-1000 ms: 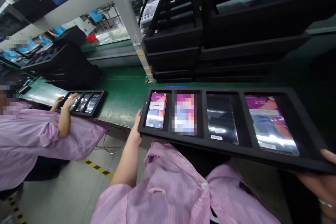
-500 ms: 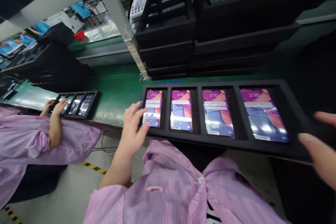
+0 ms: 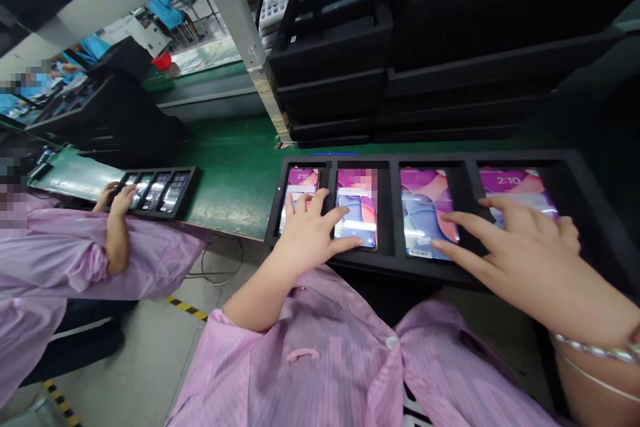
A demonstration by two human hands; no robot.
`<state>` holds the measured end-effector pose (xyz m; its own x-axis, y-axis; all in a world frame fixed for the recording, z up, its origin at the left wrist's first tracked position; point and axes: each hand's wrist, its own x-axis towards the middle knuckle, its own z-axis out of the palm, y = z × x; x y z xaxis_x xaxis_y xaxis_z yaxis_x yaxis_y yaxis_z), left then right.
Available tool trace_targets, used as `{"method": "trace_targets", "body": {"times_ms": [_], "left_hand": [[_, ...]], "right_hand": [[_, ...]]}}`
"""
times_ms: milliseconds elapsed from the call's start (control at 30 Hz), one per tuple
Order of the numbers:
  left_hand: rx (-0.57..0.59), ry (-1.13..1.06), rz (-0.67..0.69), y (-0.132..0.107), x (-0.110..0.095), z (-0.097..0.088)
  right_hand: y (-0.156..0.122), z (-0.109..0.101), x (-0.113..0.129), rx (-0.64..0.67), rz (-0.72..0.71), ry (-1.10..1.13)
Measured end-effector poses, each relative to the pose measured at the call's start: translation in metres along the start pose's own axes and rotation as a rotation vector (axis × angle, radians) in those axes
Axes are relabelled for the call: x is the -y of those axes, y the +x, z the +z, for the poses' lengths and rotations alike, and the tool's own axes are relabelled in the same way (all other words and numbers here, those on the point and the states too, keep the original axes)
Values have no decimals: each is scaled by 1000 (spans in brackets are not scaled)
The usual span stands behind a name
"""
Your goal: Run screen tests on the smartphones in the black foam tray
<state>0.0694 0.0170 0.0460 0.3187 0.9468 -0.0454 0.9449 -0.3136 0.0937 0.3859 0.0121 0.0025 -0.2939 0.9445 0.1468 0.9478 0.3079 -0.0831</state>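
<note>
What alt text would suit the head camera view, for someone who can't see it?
A person's left hand and right hand spread across four lit phones in a black tray at the edge of a green conveyor. Stacked black trays stand behind; at left, a co-worker touches another tray.

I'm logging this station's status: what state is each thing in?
Tray: all four slots filled.
Leftmost phone: lit, partly under left hand.
Second phone: lit, left fingers on it.
Third phone: lit, fingers of right hand on it.
Rightmost phone: lit, partly covered by right hand.
Both hands: open, spread, nothing in grip.
</note>
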Motion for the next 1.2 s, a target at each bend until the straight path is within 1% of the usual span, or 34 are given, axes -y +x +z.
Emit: {"method": "trace_targets", "body": {"times_ms": [100,133,200,267,300,333,400,500,600,800,1000,1200], "left_hand": [[-16,-6,-25,24,9,3],[-46,-10,-50,30,12,4],[-151,-24,-103,37,17,4],[-284,-51,-126,34,22,2],[-338,-70,-123,30,24,1],[-378,-93,-113,24,26,-1],[-418,-138,-87,10,29,-3],[-401,-180,-42,-6,30,-2],[-339,-186,-23,-12,26,3],[-237,-149,-39,-4,16,16],[-226,-90,-68,7,8,22],[-184,-74,-65,12,4,22]], "right_hand": [[21,3,-6,48,101,16],[26,3,-7,43,147,33],[30,-1,-8,-5,221,76],[27,-7,-6,-91,241,124],[23,-10,-5,-132,222,150],[18,-13,-3,-170,191,177],[9,-15,2,-225,103,232],[-1,-11,7,-264,-9,295],[-3,-3,11,-265,-48,324],[-2,5,23,-232,-99,346],[0,5,29,-156,-167,267],[3,4,32,-96,-154,242]]}}
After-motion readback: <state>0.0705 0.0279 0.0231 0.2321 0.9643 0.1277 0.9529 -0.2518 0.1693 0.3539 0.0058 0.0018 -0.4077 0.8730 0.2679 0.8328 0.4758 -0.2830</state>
